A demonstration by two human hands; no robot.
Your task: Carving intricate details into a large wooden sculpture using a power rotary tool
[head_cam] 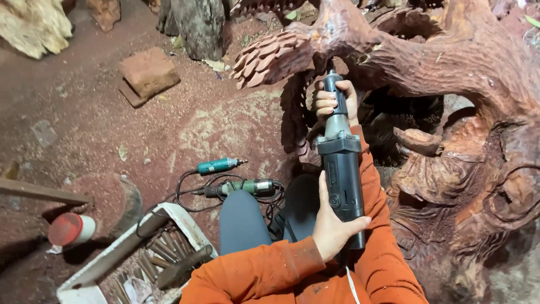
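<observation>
The dark die grinder (339, 163) runs from 6 to 12 o'clock; left hand (333, 222) fingers wrap its rear body, right hand (333, 102) fingers clamp its slim neck. Its tip vanishes under the red wood carving (427, 62) at 12 o'clock.

The grinder (340, 174) is a long, dark grey power tool with a thick black body and a slimmer neck that narrows toward its tip. It stands nearly upright in the view, tip pointing away and pressed up against the underside of the carved wood (450, 62). The carving is a large reddish-brown root sculpture (scaly, feather-like cuts on one limb, rough grooved bark texture on the others), rising from the dusty red floor. The tool's tip meets it in a shadowed hollow beneath the scaled limb.
</observation>
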